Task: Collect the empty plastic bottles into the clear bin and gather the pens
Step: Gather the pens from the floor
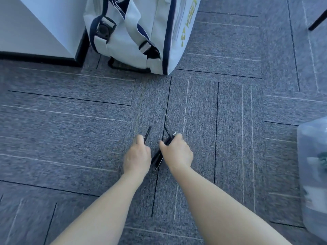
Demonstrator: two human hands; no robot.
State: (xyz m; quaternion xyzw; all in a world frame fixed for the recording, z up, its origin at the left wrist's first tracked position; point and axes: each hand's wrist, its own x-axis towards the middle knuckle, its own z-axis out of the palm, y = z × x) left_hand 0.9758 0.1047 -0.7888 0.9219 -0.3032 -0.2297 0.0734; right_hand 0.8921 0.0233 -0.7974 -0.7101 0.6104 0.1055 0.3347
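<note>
Both of my hands are low over the grey carpet in the middle of the view. My left hand is closed around one black pen whose end sticks up past the fingers. My right hand grips a bundle of several black pens; their ends fan out above and below the fist, and one has a silver tip. At the right edge stands the clear bin, with blurred bottle shapes showing through its wall.
A white and navy sports bag stands on the carpet straight ahead. A white cabinet with a black base fills the top left corner. A dark furniture leg crosses the top right.
</note>
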